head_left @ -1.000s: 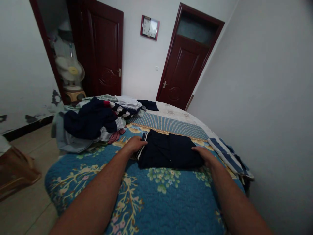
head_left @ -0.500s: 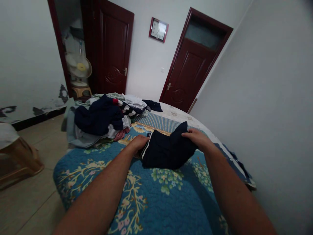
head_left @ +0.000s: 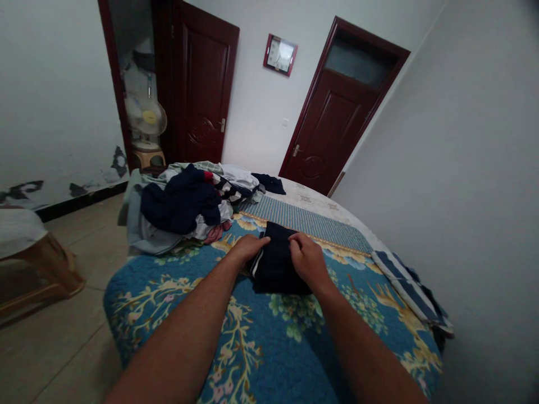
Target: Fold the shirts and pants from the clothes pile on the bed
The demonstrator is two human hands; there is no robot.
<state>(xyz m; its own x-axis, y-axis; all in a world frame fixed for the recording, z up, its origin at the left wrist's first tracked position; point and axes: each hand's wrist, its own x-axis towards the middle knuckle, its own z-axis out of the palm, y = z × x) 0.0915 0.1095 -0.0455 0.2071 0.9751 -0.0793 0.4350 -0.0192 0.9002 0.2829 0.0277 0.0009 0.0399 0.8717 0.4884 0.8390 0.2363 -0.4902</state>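
Observation:
A dark navy garment [head_left: 275,268], folded into a compact bundle, lies on the flowered blue bedcover [head_left: 295,359] in front of me. White stripes show along its left end. My left hand [head_left: 249,247] grips that striped end, thumb on top and the other fingers hidden beneath the cloth. On the opposite side my right hand [head_left: 306,259] is closed, its fingers curled at the folded cloth's upper right part. What exactly the garment is, I cannot make out.
A loose heap of clothes [head_left: 185,202] lies on the bed's far left. Folded striped cloth [head_left: 406,286] rests at the right edge by the wall. A dark folded piece [head_left: 269,183] lies at the back. A stool [head_left: 42,264] stands on the floor at left.
My right hand has moved left and inward with the garment's right end, folding it over toward the left. The bundle is now shorter. My left hand stays on the striped end.

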